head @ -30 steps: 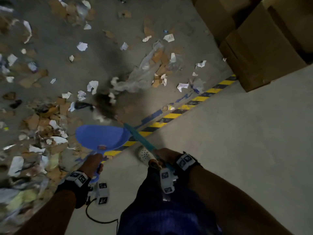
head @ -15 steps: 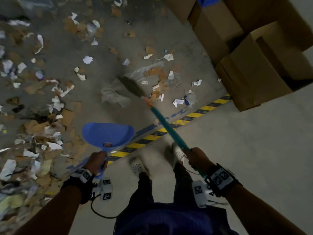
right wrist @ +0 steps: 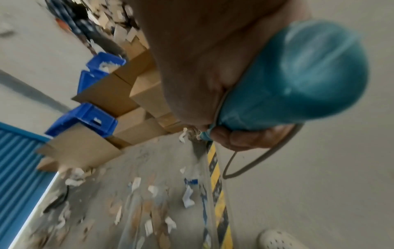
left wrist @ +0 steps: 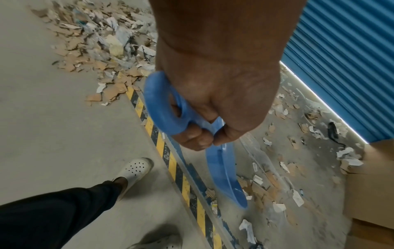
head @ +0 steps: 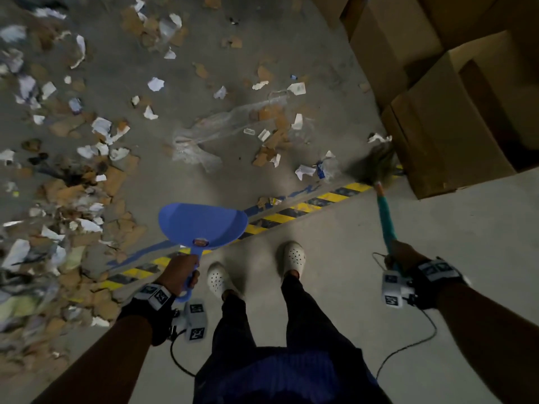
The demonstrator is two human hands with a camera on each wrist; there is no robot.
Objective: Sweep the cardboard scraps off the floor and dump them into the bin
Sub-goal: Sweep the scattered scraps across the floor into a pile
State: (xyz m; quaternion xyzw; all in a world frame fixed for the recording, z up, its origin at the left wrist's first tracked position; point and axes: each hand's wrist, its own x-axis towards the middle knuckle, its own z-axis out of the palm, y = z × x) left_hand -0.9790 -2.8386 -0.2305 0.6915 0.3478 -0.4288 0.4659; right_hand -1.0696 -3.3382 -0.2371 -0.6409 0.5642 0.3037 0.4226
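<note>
Blue dustpan (head: 204, 224) in my left hand (head: 178, 273), broom (head: 385, 217) gripped in my right hand (head: 401, 255). Scraps (head: 269, 141) lie far on the floor (head: 350, 287). Swinging hard could fling scraps under the boxes (head: 443, 135).

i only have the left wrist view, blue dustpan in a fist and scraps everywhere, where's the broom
Observer: The broom is out to the person's right, gripped by the right hand; its bristles sit by the corner of a cardboard box, at the striped floor tape.
Operator: anything in the dustpan yet
Observer: The head view shows the dustpan pan bare, with no scraps in it.
Operator: see a bin anywhere
Observer: The right wrist view shows blue bins among the stacked boxes; one higher up holds pale scraps.
</note>
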